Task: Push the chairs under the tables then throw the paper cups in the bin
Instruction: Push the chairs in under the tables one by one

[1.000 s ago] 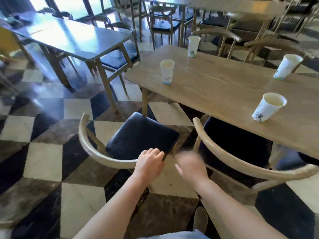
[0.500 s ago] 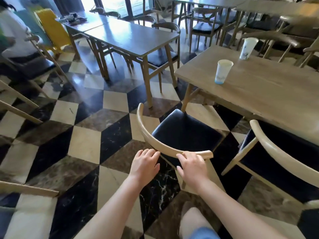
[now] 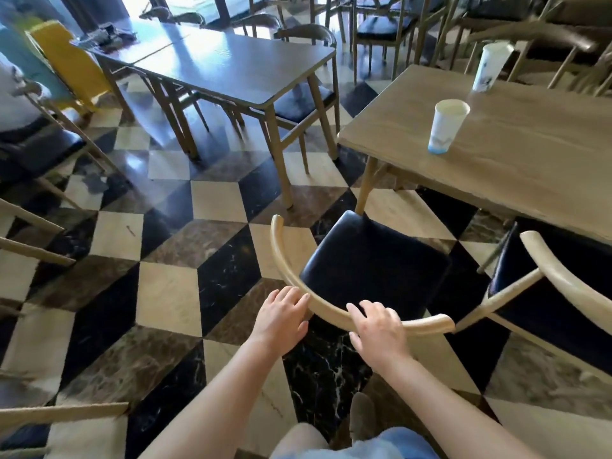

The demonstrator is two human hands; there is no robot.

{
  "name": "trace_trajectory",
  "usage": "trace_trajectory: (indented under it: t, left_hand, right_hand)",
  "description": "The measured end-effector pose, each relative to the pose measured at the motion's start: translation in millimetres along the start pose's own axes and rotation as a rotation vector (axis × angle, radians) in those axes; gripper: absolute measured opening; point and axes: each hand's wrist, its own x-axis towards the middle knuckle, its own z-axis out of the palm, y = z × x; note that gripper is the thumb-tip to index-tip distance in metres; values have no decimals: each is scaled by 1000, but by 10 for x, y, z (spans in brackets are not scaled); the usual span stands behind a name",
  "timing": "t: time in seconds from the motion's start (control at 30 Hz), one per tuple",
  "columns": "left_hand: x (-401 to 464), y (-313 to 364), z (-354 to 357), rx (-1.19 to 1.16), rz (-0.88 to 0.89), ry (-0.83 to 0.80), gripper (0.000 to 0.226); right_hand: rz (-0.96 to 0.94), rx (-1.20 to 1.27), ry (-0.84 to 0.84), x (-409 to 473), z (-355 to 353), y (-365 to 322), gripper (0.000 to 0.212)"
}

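Note:
A chair (image 3: 371, 266) with a black seat and a curved pale wooden back rail stands in front of me, its seat front at the corner leg of the light wooden table (image 3: 530, 173). My left hand (image 3: 281, 314) is flat, with fingers spread and fingertips against the rail. My right hand (image 3: 377, 329) lies over the rail further right, fingers on top and thumb below. Two paper cups stand upright on the table: a near cup (image 3: 447, 127) by the corner and a far cup (image 3: 490, 66) at the back edge.
A second black-seated chair (image 3: 563, 283) stands to the right, partly under the same table. A dark table (image 3: 231, 64) with chairs around it is ahead left, a yellow chair (image 3: 69, 64) beyond. More chair frames line the left edge. The checkered floor (image 3: 165, 293) lies between.
My view has swung left, so two cups have left the frame. My right hand reached the chair's back rail; my left hand slid left along it and now lies flat.

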Motion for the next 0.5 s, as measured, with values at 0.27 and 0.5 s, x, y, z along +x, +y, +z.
trace_trajectory:
  t: [0.27,0.5]
  left_hand:
    - [409,-427,266,35,196,-172,57]
    - [743,-908,441,-2,488,-233,58]
  right_hand:
    - [95,-3,-95,122,174,-172,44]
    - [326,37,-19,188,283,-477,53]
